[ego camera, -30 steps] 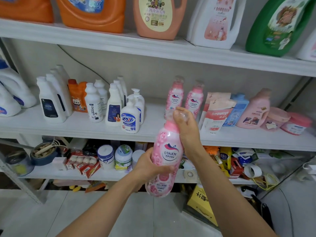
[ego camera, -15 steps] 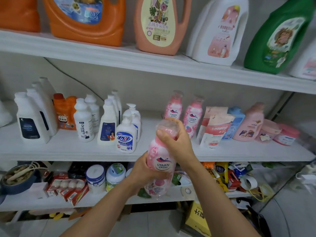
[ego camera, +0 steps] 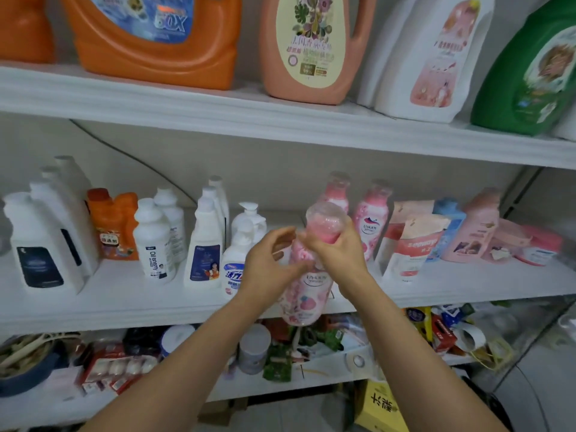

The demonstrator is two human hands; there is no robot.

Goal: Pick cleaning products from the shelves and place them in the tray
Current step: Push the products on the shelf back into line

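The right hand (ego camera: pixel 338 254) is gripping the pink UYAJOY bottle (ego camera: pixel 307 294) round its neck, just under the clear cap (ego camera: pixel 325 218), and is holding it upright in the air in front of the middle shelf (ego camera: pixel 124 300). The left hand (ego camera: pixel 269 266) is sitting at the bottle's left side, fingers half curled and thumb spread away. Through the blur I cannot tell whether it is actually holding the bottle.

Just behind the hands, two matching pink bottles (ego camera: pixel 372 216) are standing on the middle shelf. Two white pump bottles (ego camera: pixel 238 260) are standing to their left and two pink refill pouches (ego camera: pixel 414 244) to their right. On the top shelf (ego camera: pixel 218 110), two orange jugs (ego camera: pixel 156 48), one salmon jug (ego camera: pixel 308 48), one white jug (ego camera: pixel 427 57) and one green jug (ego camera: pixel 530 82) are standing in a row.
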